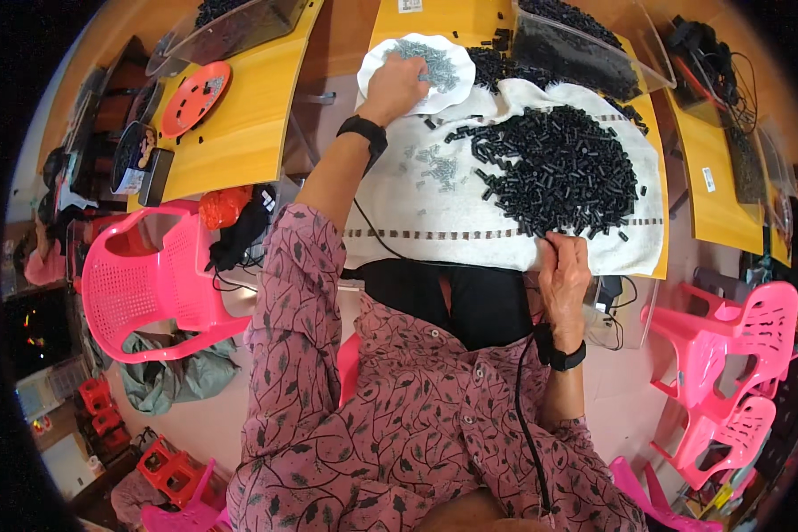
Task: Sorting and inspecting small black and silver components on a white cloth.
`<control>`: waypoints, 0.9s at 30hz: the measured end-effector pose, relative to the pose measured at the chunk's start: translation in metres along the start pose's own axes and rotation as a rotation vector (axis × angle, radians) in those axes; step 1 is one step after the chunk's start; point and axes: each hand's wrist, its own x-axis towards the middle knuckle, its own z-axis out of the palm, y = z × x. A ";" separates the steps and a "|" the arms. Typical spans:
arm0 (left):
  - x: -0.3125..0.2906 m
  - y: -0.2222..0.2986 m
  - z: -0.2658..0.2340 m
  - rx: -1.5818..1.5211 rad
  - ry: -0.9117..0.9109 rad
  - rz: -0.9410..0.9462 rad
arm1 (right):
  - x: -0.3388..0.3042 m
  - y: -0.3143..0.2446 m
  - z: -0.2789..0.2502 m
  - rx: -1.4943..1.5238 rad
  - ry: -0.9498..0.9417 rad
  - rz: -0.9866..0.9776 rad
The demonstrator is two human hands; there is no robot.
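My left hand [396, 85] reaches over a white scalloped plate [369, 62] at the far left of the cloth. Its fingers curl down among small clear pieces [438, 69] heaped there; whatever they grip is hidden. At the near edge of a large pile of short black tubes [559, 168], my right hand [565, 262] is closed, thumb and fingers pressed together. Its fingertips touch the cloth beside the pile, and I cannot make out what is between them. Several loose clear pieces [438, 168] lie left of the black pile.
A white cloth [390, 208] with a dashed stripe covers the yellow table. A clear bin [585, 62] of black tubes stands at the back right. On the left table rests an orange plate [195, 99]. Pink chairs [164, 293] flank me. A black cable [530, 417] crosses my shirt.
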 end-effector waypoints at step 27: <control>-0.015 -0.002 -0.038 -0.738 -0.013 -0.125 | 0.001 -0.003 0.000 0.046 0.005 0.024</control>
